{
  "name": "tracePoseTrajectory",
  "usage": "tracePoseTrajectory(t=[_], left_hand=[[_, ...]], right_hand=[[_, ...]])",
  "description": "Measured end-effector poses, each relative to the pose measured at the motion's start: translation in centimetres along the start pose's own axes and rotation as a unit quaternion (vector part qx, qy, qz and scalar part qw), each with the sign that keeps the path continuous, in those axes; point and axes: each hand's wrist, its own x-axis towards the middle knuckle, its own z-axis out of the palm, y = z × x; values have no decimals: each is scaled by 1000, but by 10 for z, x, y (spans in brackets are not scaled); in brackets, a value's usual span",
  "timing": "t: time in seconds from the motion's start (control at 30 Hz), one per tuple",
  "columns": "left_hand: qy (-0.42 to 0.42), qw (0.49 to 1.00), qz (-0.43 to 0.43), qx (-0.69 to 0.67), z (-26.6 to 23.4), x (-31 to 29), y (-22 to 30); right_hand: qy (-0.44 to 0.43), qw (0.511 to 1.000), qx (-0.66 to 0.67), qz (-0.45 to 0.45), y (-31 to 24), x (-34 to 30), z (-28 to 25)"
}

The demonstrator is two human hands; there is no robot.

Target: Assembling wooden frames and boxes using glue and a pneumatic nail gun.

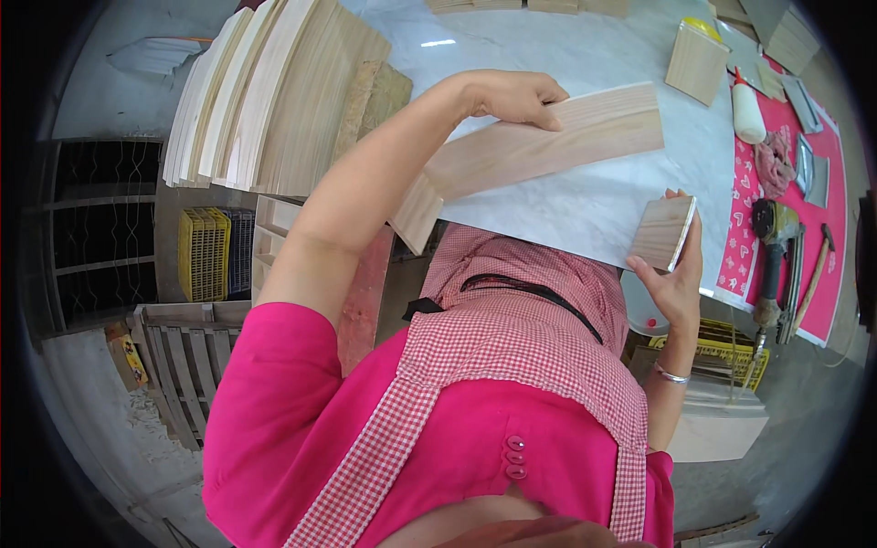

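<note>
My left hand [513,97] is closed over the upper edge of a pale wooden board [557,137], thumb on the near face. The board stands on edge and slants across the table. At its left end a short wooden piece [417,216] meets it at a corner; whether the two are fixed together I cannot tell. Near the table's front edge my right hand [674,283] grips a small wooden panel [661,230], thumb below and fingertips over its far edge. The small panel is apart from the board's right end.
Stacked wooden boards [274,100] rise at the left. A wooden panel [696,64] stands at the back right. On the pink cloth [827,274] lie a white glue bottle [747,114], a rag [775,166], a power tool [773,233] and a hammer [815,274]. Yellow crates [203,254] sit below left.
</note>
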Motion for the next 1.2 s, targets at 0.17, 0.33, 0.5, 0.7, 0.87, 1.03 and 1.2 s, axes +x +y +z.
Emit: tracePoseTrajectory(t=[0.17,0.33,0.5,0.7,0.87,1.03,1.2], left_hand=[[-57,996,32,-59,1,5,-15],[-54,995,32,-74,-2,7,-27],[-47,997,7,-60,-3,12,-27],[-53,997,-3,-59,-3,7,-15],[57,985,68,148,-5,-3,15],[233,858,127,439,36,-36,69],[515,684,244,455,122,-48,10]], right_hand=[[-1,1000,-7,-6,3,0,-1],[-10,1000,6,6,1,1,0],[-9,1000,-12,-7,6,1,-1],[-4,1000,-25,-9,3,2,-3],[-2,999,-32,-21,5,1,-3],[15,1000,-14,-17,9,-4,0],[8,1000,-1,1,1,-1,3]])
